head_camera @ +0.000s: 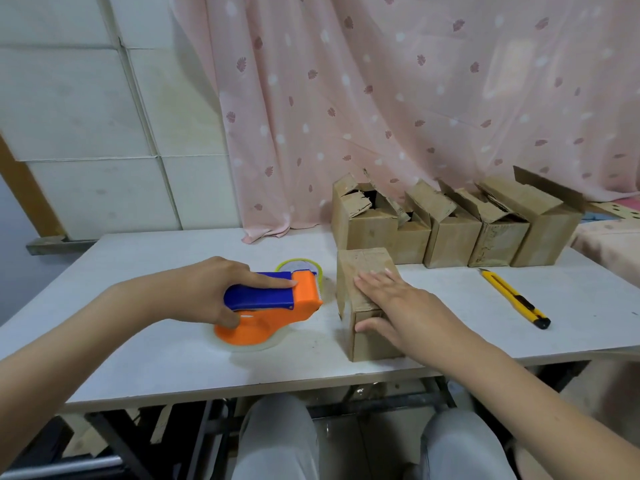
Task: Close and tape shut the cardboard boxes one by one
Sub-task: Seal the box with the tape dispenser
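A small closed cardboard box (363, 268) stands near the front of the white table (173, 358). My right hand (394, 303) lies flat on its top, fingers spread, thumb against its near side. My left hand (204, 289) grips the blue handle of an orange tape dispenser (277, 306), which rests on the table left of the box with its clear tape roll underneath. Behind the closed box, several cardboard boxes (446, 230) stand in a row with their flaps open.
A yellow utility knife (514, 297) lies on the table to the right of the closed box. A pink curtain (398, 98) hangs behind the row. My knees (277, 441) are under the table's front edge.
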The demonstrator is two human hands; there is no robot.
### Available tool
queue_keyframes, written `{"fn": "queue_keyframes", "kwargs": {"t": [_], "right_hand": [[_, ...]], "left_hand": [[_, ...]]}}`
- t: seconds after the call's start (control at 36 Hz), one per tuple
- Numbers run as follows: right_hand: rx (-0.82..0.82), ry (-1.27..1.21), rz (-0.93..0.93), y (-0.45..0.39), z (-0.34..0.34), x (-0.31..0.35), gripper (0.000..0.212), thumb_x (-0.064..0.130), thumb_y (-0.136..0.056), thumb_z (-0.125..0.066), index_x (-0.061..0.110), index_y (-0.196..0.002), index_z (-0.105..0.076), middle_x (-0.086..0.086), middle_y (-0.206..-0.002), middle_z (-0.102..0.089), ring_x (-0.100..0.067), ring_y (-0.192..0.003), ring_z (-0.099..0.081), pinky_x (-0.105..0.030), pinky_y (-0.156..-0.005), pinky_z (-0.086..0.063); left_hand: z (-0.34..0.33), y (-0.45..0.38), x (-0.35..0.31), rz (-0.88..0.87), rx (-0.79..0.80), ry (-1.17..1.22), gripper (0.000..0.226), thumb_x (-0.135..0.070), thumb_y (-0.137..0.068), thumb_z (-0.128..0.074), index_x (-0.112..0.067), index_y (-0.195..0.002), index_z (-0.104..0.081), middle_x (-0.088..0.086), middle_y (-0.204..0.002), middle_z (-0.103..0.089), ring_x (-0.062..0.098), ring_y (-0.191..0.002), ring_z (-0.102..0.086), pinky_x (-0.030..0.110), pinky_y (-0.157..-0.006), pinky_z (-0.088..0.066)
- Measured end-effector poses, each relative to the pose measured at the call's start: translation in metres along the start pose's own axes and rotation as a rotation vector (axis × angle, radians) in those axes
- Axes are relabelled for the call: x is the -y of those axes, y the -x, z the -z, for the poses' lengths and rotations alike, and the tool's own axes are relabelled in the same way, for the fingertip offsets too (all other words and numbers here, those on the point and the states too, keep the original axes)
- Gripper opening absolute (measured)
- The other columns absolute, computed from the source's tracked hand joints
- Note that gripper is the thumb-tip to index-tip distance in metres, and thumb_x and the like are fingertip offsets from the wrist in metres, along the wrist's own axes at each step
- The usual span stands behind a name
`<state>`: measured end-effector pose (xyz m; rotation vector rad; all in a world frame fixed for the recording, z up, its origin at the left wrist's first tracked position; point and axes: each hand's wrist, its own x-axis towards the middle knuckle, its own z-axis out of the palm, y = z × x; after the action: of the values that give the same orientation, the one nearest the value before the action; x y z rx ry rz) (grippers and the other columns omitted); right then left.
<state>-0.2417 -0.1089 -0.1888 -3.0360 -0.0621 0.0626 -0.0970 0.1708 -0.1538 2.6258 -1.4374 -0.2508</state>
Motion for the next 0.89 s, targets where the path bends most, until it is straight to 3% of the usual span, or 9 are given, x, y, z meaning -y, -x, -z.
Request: {"fn": "queue_keyframes", "kwargs": {"t": [0.08, 0.19, 0.33, 0.47, 0.53, 0.64, 0.72, 0.81, 0.89], "right_hand": [[0.004, -0.065, -0.030, 0.001, 0.015, 0.008, 0.072, 0.064, -0.094, -0.046, 0.025, -0.153, -0.035, 0.004, -0.161, -0.031, -0.018, -0.151, -0.021, -0.039, -0.116, -0.032], [-0.017, -0.099, -0.182, -0.016, 0.023, 0.020, 0.049, 0.066, -0.097, -0.033, 0.022, -0.100, -0.054, -0.010, -0.129, -0.055, -0.038, -0.138, -0.034, -0.058, -0.117, -0.021], [0.096, -0.118, -0.409, -0.046, 0.025, 0.034, 0.063, 0.051, -0.099, -0.049, 0.017, -0.147, -0.027, -0.036, -0.158, -0.011, -0.054, -0.145, -0.014, -0.067, -0.115, -0.018], [0.080, -0.263, -0.448, -0.060, 0.027, 0.030, 0.085, 0.041, -0.085, -0.071, 0.005, -0.147, -0.024, -0.021, -0.134, -0.050, -0.040, -0.119, -0.053, -0.043, -0.099, -0.045], [0.111, -0.295, -0.500, -0.065, 0.036, 0.030, 0.086, 0.040, -0.088, -0.068, -0.001, -0.147, -0.022, -0.020, -0.132, -0.049, -0.036, -0.112, -0.053, -0.035, -0.086, -0.041], [0.156, -0.487, -0.582, -0.070, 0.047, 0.029, 0.094, 0.052, -0.088, -0.062, 0.001, -0.150, -0.014, -0.009, -0.134, -0.045, -0.027, -0.117, -0.048, -0.032, -0.101, -0.036], [0.101, -0.560, -0.515, -0.060, 0.052, 0.019, 0.097, 0.045, -0.082, -0.071, -0.002, -0.149, -0.018, -0.011, -0.134, -0.055, -0.022, -0.102, -0.051, -0.030, -0.082, -0.039], [0.055, -0.723, -0.489, -0.054, 0.049, 0.003, 0.064, 0.039, -0.073, -0.077, 0.002, -0.120, -0.054, -0.003, -0.075, -0.068, -0.016, -0.053, -0.053, -0.026, -0.054, -0.045], [0.014, -0.918, -0.509, -0.045, 0.045, -0.012, 0.040, 0.031, -0.078, -0.075, 0.021, -0.107, -0.049, 0.004, -0.050, -0.048, -0.017, -0.043, -0.034, -0.028, -0.059, -0.035]], "left_hand": [[-0.005, 0.005, 0.003, 0.015, 0.002, -0.003, 0.088, -0.021, -0.081, -0.064, -0.081, -0.129, -0.023, -0.010, -0.090, -0.050, 0.004, -0.081, -0.047, 0.014, -0.066, -0.036], [-0.009, -0.004, -0.001, -0.008, -0.021, -0.058, 0.084, -0.025, -0.082, -0.064, -0.081, -0.130, -0.022, -0.010, -0.089, -0.048, 0.003, -0.082, -0.045, 0.016, -0.064, -0.032], [-0.011, -0.009, -0.001, -0.019, -0.028, -0.096, 0.083, -0.028, -0.082, -0.064, -0.080, -0.131, -0.022, -0.011, -0.088, -0.047, 0.002, -0.081, -0.044, 0.015, -0.063, -0.030], [-0.013, -0.010, -0.002, -0.031, -0.030, -0.089, 0.084, -0.029, -0.082, -0.063, -0.082, -0.129, -0.019, -0.011, -0.090, -0.047, 0.004, -0.083, -0.044, 0.016, -0.067, -0.032], [-0.013, -0.011, -0.004, -0.030, -0.030, -0.095, 0.085, -0.028, -0.082, -0.064, -0.083, -0.127, -0.018, -0.011, -0.090, -0.047, 0.004, -0.083, -0.044, 0.017, -0.068, -0.033], [-0.010, -0.008, -0.001, -0.020, -0.026, -0.079, 0.086, -0.027, -0.080, -0.065, -0.082, -0.128, -0.020, -0.012, -0.090, -0.048, 0.003, -0.084, -0.045, 0.015, -0.066, -0.032], [-0.008, -0.003, 0.001, -0.032, -0.055, -0.014, 0.089, -0.023, -0.079, -0.067, -0.085, -0.123, -0.021, -0.013, -0.087, -0.050, 0.003, -0.080, -0.047, 0.013, -0.066, -0.035], [-0.007, -0.003, -0.001, -0.037, -0.092, 0.027, 0.092, -0.021, -0.079, -0.068, -0.085, -0.124, -0.020, -0.010, -0.088, -0.052, 0.006, -0.078, -0.048, 0.016, -0.067, -0.039], [-0.007, -0.006, -0.005, -0.047, -0.112, 0.027, 0.091, -0.021, -0.080, -0.067, -0.084, -0.127, -0.020, -0.007, -0.090, -0.054, 0.008, -0.078, -0.050, 0.020, -0.068, -0.041]]}}
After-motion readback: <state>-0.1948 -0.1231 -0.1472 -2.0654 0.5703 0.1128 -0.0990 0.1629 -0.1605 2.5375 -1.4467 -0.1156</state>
